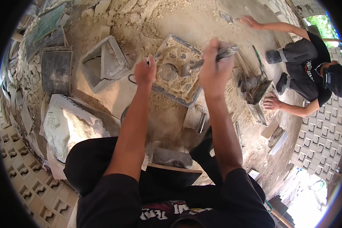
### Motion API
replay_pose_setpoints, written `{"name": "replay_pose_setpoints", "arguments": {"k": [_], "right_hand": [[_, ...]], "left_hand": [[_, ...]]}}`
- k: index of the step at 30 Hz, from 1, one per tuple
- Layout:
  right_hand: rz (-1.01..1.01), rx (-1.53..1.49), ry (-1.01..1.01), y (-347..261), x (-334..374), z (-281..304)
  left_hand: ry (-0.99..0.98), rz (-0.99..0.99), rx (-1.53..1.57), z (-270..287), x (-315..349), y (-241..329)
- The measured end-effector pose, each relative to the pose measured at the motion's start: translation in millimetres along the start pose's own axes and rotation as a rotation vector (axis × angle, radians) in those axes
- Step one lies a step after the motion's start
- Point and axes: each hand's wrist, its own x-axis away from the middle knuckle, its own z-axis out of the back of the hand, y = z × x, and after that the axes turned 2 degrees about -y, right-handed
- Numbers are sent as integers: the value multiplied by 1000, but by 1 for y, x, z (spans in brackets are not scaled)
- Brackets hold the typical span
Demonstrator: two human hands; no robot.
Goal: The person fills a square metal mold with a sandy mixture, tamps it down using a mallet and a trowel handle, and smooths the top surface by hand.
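Grey frame (173,98), full of sand (184,86), lies on the ground (116,97) ahead of the person. Right hand (215,72) grips a blurred tool (228,52) over its right side; left hand (145,72) is fisted near its left edge, contents unclear. Co-worker (309,66) squats at right.

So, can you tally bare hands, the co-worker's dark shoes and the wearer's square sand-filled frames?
Bare hands: 4 (left hand, right hand, co-worker's upper hand, lower hand)
Dark shoes: 2 (upper shoe, lower shoe)
Square sand-filled grey frame: 1
Total: 7
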Motion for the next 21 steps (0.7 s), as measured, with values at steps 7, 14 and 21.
{"name": "replay_pose_setpoints", "arguments": {"k": [7, 14, 21], "right_hand": [[-131, -112, 93, -10, 21, 2], [-62, -72, -20, -14, 44, 2], [-78, -149, -50, -15, 40, 16]], "left_hand": [[46, -45, -13, 2, 0, 4], [65, -26, 40, -1, 4, 5], [-5, 3, -12, 1, 0, 1]]}}
